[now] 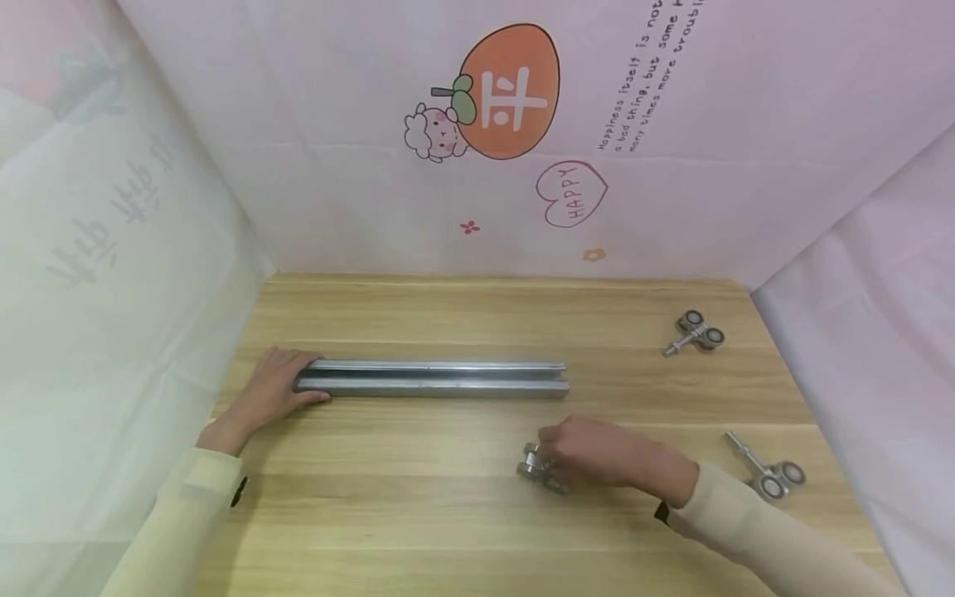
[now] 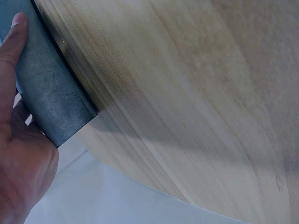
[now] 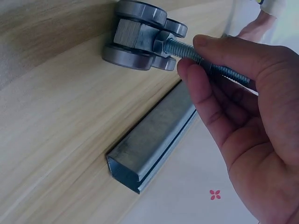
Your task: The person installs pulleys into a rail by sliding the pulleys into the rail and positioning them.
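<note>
A steel C-shaped rail (image 1: pixel 433 387) lies lengthwise on the wooden table, its slot facing up. At its left end my left hand (image 1: pixel 270 385) grips it, thumb along the near side and fingers at the far side; the left wrist view shows the rail's end (image 2: pixel 56 93) between thumb and palm. My right hand (image 1: pixel 600 452) pinches the threaded bolt (image 3: pixel 180 48) of a roller trolley (image 1: pixel 531 467) between thumb and fingers. The trolley's wheels (image 3: pixel 140 11) point away from the hand, near the rail's right end and apart from it.
Two more roller trolleys lie on the table's right side, one trolley (image 1: pixel 700 330) toward the back and another trolley (image 1: pixel 776 479) beside my right sleeve. A printed cloth (image 1: pixel 358 207) stands along the table's back edge, with more cloth at both sides.
</note>
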### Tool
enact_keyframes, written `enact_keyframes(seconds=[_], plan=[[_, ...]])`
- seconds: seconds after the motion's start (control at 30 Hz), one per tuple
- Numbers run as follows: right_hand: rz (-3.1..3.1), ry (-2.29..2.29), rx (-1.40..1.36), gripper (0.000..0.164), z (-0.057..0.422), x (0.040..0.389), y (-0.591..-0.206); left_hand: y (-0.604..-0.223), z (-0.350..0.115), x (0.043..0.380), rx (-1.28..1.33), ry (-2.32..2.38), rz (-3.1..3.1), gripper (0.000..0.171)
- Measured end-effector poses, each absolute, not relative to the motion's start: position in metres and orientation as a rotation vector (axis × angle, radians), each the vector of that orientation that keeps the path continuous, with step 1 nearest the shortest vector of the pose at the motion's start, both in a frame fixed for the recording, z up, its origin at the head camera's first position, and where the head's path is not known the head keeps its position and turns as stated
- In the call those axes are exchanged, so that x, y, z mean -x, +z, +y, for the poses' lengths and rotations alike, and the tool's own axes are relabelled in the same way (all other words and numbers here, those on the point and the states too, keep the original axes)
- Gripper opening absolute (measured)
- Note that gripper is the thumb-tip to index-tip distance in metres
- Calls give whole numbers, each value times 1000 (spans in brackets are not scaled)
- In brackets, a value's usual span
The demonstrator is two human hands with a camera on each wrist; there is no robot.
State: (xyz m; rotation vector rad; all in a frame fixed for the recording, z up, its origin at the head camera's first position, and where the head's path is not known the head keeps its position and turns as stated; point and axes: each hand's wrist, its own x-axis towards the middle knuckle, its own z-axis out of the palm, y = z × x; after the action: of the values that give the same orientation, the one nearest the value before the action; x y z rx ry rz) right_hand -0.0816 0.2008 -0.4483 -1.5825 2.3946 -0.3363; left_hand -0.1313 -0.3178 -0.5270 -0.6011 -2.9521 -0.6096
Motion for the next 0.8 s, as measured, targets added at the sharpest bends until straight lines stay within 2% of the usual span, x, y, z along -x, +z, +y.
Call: enact_keyframes(seconds=[0.43, 0.8], plan=[[2526, -381, 1582, 11, 195, 74, -459, -528, -319, 130, 596, -657, -2937, 68], [2645, -354, 1336, 9, 187, 66, -464, -530, -319, 131, 593, -663, -2920, 68]])
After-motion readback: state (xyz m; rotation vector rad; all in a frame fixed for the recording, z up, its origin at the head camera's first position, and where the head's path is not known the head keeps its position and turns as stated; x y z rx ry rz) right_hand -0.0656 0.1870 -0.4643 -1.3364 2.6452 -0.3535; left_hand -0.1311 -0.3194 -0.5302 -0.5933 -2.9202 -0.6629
